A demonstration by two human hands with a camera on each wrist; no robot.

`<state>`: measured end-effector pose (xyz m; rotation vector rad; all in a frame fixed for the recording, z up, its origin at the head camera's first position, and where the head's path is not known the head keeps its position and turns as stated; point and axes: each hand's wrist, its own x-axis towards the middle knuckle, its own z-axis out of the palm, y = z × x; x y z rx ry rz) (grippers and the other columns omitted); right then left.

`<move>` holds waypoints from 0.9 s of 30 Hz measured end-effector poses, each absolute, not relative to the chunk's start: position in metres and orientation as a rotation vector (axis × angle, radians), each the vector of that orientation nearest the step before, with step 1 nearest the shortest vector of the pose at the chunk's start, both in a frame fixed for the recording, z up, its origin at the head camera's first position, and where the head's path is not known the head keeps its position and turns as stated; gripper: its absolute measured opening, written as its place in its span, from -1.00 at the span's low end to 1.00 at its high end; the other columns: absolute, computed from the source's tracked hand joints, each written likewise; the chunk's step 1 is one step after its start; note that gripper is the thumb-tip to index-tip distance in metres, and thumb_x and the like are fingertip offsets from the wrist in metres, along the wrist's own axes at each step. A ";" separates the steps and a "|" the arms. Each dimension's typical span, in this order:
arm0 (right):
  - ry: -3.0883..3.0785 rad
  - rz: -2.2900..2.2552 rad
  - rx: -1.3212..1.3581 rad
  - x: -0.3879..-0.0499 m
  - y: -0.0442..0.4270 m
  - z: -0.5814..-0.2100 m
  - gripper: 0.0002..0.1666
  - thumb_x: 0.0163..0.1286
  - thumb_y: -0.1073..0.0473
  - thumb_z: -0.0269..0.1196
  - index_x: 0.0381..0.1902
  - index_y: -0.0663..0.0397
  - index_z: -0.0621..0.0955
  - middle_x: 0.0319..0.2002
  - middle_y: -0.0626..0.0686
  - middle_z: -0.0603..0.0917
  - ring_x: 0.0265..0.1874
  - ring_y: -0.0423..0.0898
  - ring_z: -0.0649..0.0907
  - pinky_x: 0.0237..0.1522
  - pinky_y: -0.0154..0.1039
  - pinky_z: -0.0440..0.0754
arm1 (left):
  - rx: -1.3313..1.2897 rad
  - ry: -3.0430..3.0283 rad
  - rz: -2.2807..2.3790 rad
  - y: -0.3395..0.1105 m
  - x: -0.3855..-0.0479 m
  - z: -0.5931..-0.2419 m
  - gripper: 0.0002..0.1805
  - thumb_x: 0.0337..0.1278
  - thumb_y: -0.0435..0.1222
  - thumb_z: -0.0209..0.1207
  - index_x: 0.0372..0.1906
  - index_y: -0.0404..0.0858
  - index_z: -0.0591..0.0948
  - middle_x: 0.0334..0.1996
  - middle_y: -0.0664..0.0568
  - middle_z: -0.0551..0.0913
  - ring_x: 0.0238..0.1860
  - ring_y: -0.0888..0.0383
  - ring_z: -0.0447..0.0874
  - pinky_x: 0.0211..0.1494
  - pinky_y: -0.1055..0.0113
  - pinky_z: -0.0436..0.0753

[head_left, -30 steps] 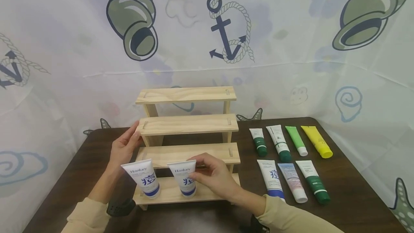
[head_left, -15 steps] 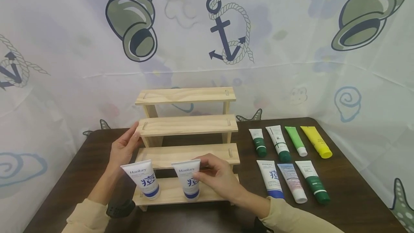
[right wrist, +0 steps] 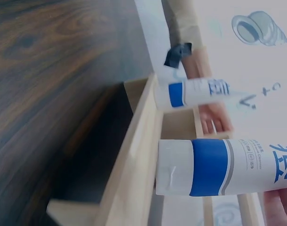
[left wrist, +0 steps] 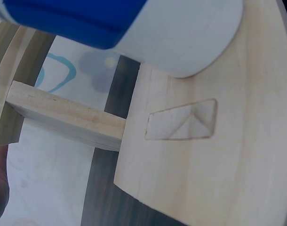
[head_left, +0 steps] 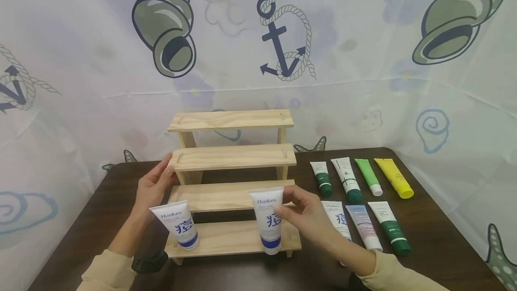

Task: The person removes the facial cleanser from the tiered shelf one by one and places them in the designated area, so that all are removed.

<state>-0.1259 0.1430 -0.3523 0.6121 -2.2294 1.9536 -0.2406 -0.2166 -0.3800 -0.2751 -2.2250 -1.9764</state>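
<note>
My right hand (head_left: 311,210) pinches a white squeeze tube (head_left: 267,223) with a blue band, held cap down over the right end of the bottom step. Whether its cap touches the wood, I cannot tell. A matching tube (head_left: 177,226) stands cap down at the bottom step's left end; the left wrist view shows its white cap (left wrist: 190,37) on the wood. With thumb in front, my left hand (head_left: 153,187) grips the left end of the second-highest step of the wooden display stand (head_left: 234,156). The right wrist view shows the held tube (right wrist: 214,167) close up.
Several tubes lie on the dark table (head_left: 226,277) to the right, in two rows. Among them are a yellow tube (head_left: 393,178), a light green tube (head_left: 369,176) and a pink-blue tube (head_left: 363,226). A printed cloth (head_left: 226,57) hangs behind the table.
My right hand has carried its tube rightward along the bottom step, from near the middle to the right end. The left hand and the left tube have stayed in place.
</note>
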 end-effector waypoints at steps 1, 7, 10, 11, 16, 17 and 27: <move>-2.249 1.930 0.580 -0.125 0.149 -0.351 -0.72 0.23 0.34 0.28 -0.09 0.25 0.56 -0.18 0.21 0.63 -0.23 -0.19 0.63 -0.16 -0.25 0.69 | -0.279 -2.225 -1.974 -0.217 -0.241 -0.380 -0.42 0.31 -0.15 0.07 0.39 -0.17 0.27 0.35 0.04 0.32 0.00 0.55 0.53 0.00 0.67 0.50; -2.362 1.818 0.307 -0.116 0.185 -0.344 -0.67 0.24 0.32 0.27 -0.03 0.29 0.54 -0.16 0.20 0.63 -0.22 -0.19 0.62 -0.17 -0.33 0.66 | -0.292 -2.228 -1.971 -0.218 -0.242 -0.382 -0.42 0.31 -0.15 0.06 0.39 -0.16 0.27 0.35 0.04 0.33 -0.01 0.55 0.54 0.00 0.67 0.50; -2.414 1.753 0.168 -0.114 0.206 -0.343 -0.67 0.28 0.28 0.25 -0.01 0.27 0.53 -0.18 0.11 0.62 -0.23 -0.19 0.60 -0.16 -0.38 0.63 | -0.295 -2.224 -1.972 -0.218 -0.243 -0.383 -0.42 0.31 -0.15 0.07 0.39 -0.15 0.27 0.35 0.05 0.33 -0.02 0.55 0.54 0.00 0.67 0.51; -2.431 1.728 0.125 -0.113 0.214 -0.343 -0.66 0.29 0.25 0.25 0.01 0.26 0.53 -0.17 0.05 0.62 -0.22 -0.20 0.59 -0.15 -0.40 0.62 | -0.296 -2.221 -1.973 -0.218 -0.243 -0.383 -0.42 0.31 -0.15 0.07 0.39 -0.15 0.27 0.34 0.05 0.34 -0.02 0.55 0.54 0.00 0.66 0.51; -2.474 1.632 -0.034 -0.109 0.252 -0.346 -0.54 0.35 0.11 0.21 0.11 0.26 0.47 -0.16 -0.21 0.61 -0.18 -0.30 0.57 -0.14 -0.46 0.61 | -0.311 -2.208 -1.992 -0.220 -0.244 -0.385 -0.42 0.31 -0.15 0.07 0.39 -0.15 0.27 0.34 0.05 0.34 -0.03 0.54 0.56 0.00 0.65 0.51; -2.485 1.606 -0.057 -0.108 0.260 -0.347 -0.52 0.36 0.09 0.20 0.13 0.26 0.46 -0.15 -0.20 0.60 -0.18 -0.32 0.56 -0.15 -0.48 0.60 | -0.312 -2.197 -2.010 -0.220 -0.244 -0.386 -0.41 0.30 -0.15 0.07 0.39 -0.15 0.27 0.33 0.04 0.35 -0.04 0.53 0.56 -0.01 0.65 0.52; -2.566 1.385 -0.235 -0.110 0.337 -0.372 -0.42 0.41 0.00 0.11 0.19 0.33 0.39 -0.07 0.06 0.56 -0.21 -0.22 0.53 -0.21 -0.40 0.60 | -0.325 -2.190 -2.011 -0.222 -0.245 -0.390 -0.41 0.30 -0.14 0.07 0.39 -0.15 0.27 0.33 0.05 0.36 -0.06 0.52 0.58 -0.01 0.65 0.52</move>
